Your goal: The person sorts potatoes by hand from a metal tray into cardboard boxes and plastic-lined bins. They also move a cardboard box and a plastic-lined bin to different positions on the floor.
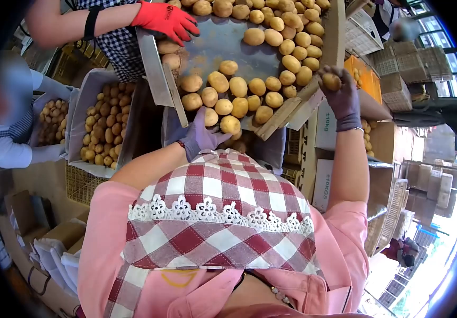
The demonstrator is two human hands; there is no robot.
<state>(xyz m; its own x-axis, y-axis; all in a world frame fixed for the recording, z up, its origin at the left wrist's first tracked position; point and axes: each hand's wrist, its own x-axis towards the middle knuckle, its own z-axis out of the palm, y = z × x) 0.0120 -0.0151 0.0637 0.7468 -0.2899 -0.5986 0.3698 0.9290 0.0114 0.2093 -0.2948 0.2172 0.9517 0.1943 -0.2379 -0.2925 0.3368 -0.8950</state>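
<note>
My right hand (343, 98), in a purple glove, is raised past the wooden edge of the sorting table and closed around a potato (331, 81). My left hand (205, 135), gloved in purple too, is at the table's near lip with fingers spread. Its fingers reach beside a potato (211, 117) and under another potato (230, 125) at the lip. More potatoes (238, 86) lie in a loose cluster just beyond it on the metal tabletop (215, 47).
Across the table, a co-worker's red-gloved hand (167, 22) hovers over the left side. Lined crates of potatoes (105, 127) stand at left, with another person beside them. On the right are a wooden rail (287, 112), cardboard cartons (326, 127) and an orange crate (363, 79).
</note>
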